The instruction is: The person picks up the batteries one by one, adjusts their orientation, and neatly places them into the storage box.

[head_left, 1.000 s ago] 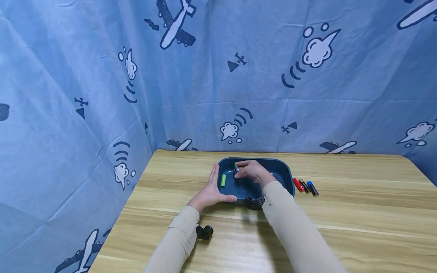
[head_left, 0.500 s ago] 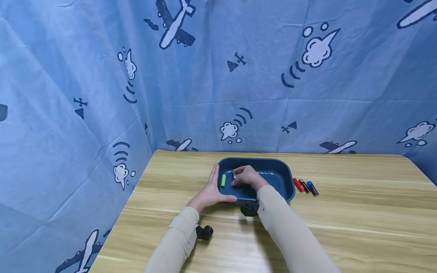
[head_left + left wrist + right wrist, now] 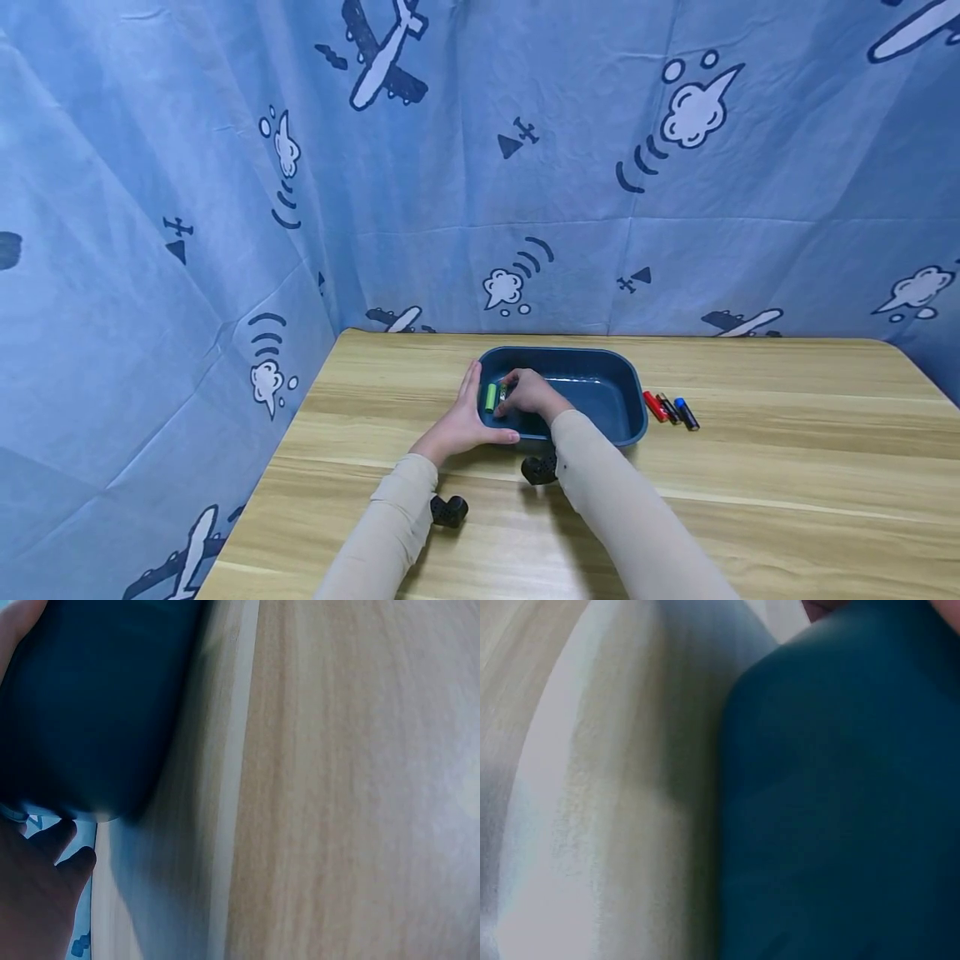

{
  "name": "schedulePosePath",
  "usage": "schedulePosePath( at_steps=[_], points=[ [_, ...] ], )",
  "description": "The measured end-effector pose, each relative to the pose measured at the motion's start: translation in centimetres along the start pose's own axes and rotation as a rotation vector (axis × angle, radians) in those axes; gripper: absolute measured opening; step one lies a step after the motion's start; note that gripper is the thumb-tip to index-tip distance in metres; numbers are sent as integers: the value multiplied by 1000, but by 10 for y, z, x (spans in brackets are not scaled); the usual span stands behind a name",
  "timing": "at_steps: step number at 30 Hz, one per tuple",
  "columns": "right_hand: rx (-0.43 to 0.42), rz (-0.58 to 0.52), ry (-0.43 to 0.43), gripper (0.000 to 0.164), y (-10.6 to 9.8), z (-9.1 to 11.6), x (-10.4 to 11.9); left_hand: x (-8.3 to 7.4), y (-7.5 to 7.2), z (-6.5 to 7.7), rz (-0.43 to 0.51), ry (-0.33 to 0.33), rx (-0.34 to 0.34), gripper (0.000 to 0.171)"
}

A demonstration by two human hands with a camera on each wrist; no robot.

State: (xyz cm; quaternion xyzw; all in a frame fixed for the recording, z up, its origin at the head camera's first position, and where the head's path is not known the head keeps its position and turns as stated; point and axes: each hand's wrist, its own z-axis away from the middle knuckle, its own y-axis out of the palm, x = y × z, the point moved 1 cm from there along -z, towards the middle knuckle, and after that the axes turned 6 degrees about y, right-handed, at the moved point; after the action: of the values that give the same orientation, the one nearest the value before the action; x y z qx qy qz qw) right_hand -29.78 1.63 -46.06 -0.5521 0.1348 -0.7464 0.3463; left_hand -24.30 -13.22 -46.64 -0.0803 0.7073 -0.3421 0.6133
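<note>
A: Where do the pieces lie?

B: The green cylinder [image 3: 491,398] lies in the left end of the dark blue tub [image 3: 600,397], in the lower middle of the frame. A smaller battery [image 3: 503,389] is just beside it, in the right hand [image 3: 528,395]. I can't tell whether the two touch.

A: And the hands?

B: The right thumb and fingertips pinch that battery. The left hand [image 3: 459,425] clamps nothing: its fingers lie straight along the tub's left end, its thumb along the near wall. Neither wrist view shows the pinched piece.

A: How far along is it?

B: Partway, I'd judge. One piece is down in the tub and a second is in there but not let go. Three remain outside, on the desk [image 3: 757,483], right of centre: a red battery [image 3: 656,407], a black one [image 3: 668,409] and a blue-tipped one [image 3: 687,415].

A: What differs from the earlier head pictures?

B: The right hand has come leftward and lower in the frame, bringing its battery up to the green cylinder. The left hand, the tub and the outside three look the same.
</note>
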Motion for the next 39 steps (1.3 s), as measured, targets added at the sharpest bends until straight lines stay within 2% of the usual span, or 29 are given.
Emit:
schedulePosePath(
  at_steps=[9, 28, 35, 39],
  points=[
    [-33, 58, -10, 56, 4, -1, -1, -2, 1, 0, 0, -1, 8, 119],
    [-43, 84, -6, 58, 4, -1, -1, -3, 0, 0, -1, -7, 15, 119],
    [-5, 53, -30, 61, -2, -2, -4, -2, 1, 0, 10, -11, 2, 119],
    [59, 36, -60, 58, -18, 1, -2, -1, 1, 0, 16, -16, -4, 120]
  ],
)
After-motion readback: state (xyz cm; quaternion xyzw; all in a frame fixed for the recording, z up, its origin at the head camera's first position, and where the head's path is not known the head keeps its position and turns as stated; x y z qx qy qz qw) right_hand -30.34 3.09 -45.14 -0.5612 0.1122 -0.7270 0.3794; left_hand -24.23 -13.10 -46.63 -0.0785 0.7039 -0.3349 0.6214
